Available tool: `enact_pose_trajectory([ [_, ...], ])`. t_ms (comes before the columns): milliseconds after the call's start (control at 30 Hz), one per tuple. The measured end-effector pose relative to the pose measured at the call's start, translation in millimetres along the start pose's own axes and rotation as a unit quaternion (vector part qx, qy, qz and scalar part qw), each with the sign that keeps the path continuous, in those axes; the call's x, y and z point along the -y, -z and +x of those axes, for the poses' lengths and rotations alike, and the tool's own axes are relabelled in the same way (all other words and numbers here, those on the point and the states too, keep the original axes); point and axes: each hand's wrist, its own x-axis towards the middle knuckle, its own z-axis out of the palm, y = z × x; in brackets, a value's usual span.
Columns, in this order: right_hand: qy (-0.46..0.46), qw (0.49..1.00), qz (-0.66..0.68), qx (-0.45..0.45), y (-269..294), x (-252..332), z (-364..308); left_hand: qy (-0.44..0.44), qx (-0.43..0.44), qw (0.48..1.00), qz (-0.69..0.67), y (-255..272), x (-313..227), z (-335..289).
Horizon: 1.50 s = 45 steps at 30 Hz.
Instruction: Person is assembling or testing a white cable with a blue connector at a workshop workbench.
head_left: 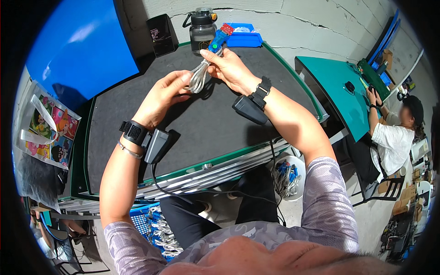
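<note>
A bundled grey cable (198, 78) with a blue connector (216, 45) is held above the dark mat (201, 123), toward the table's far side. A red piece (226, 29) sits at the connector's upper end. My right hand (230, 71) closes on the bundle just below the connector, thumb on top. At the bundle's lower looped end, my left hand (168, 94) pinches the cable between thumb and fingers. Some of the left fingertips are hidden behind the cable. Each wrist wears a black strap with a dark box.
Behind my hands stand a dark bottle (201, 30), blue trays (244, 38) and a black display box (162, 35). Below the table are a blue basket (140, 218) and a white bucket (300, 176) of similar cables. A person (396, 130) sits at the green table (327, 89) to the right.
</note>
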Motion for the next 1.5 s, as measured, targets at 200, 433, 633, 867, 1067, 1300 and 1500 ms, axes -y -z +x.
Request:
enact_pose_trajectory([
  [200,0.003,1.0,-0.024,-0.007,1,2,0,-0.006,0.034,0.998,0.054,4,3,4],
  [433,0.036,0.997,-0.037,0.049,1,-4,3,-0.005,-0.004,0.999,0.05,-6,-1,0],
  [633,0.022,0.994,-0.021,0.108,-4,-1,-2,0.03,0.054,0.997,-0.055,-3,0,0],
  [867,-0.028,0.984,0.055,0.168,-11,6,-6,-0.044,0.028,0.999,0.001,4,3,1],
  [1067,-0.025,0.985,0.107,0.13,-7,5,-5,-0.122,-0.125,0.973,0.15,15,9,7],
  [1300,-0.01,0.985,0.124,0.119,-3,7,-1,-0.147,-0.177,0.943,0.239,13,7,8],
  [1500,-0.044,0.984,0.123,0.121,-5,13,-4,-0.082,-0.151,0.974,0.15,13,4,5],
])
